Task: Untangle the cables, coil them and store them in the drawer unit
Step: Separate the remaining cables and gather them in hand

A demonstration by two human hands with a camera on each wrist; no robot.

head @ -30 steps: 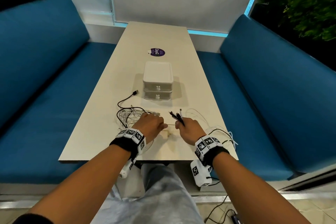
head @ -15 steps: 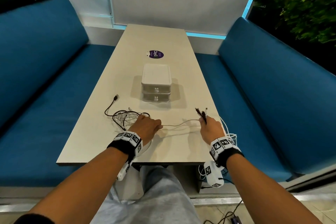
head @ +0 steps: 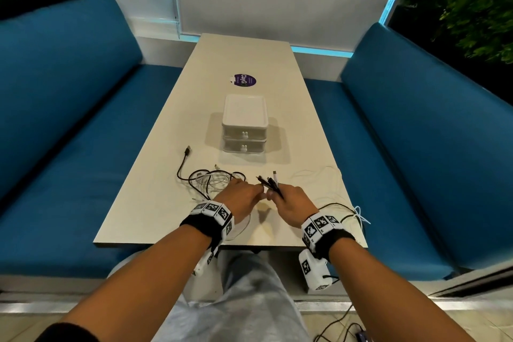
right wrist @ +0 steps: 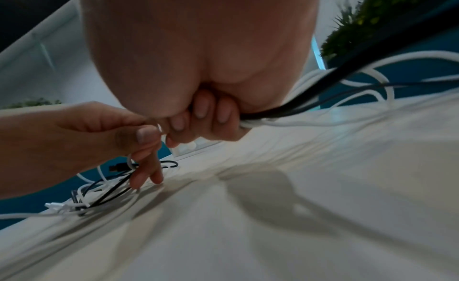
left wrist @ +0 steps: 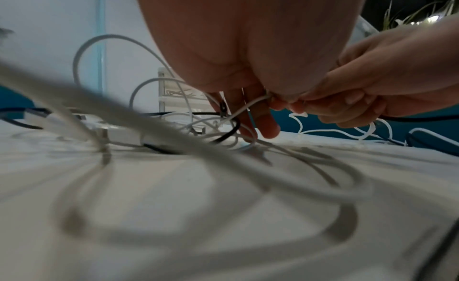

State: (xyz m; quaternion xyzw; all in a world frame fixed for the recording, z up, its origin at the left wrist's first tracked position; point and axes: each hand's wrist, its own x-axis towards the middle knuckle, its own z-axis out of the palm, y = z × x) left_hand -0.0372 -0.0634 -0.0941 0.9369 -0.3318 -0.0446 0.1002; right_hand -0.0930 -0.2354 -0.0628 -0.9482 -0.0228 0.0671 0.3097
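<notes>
Two hands are meeting over the bench (head: 155, 203): right hand (head: 291, 204) is gripping freed cable ends (head: 270, 183), left hand (head: 240, 197) is pinching a white cable (left wrist: 250, 104) beside the tangle (head: 213, 182). Advisably feeding it slowly, avoiding tightening loops. Drawers (head: 244, 130) are waiting beyond, closed.

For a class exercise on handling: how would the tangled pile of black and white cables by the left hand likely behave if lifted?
The cable tangle lies in loose curves on the table, so it is probably floppy. Its interlaced black and white strands would likely rise together and snag.
</notes>
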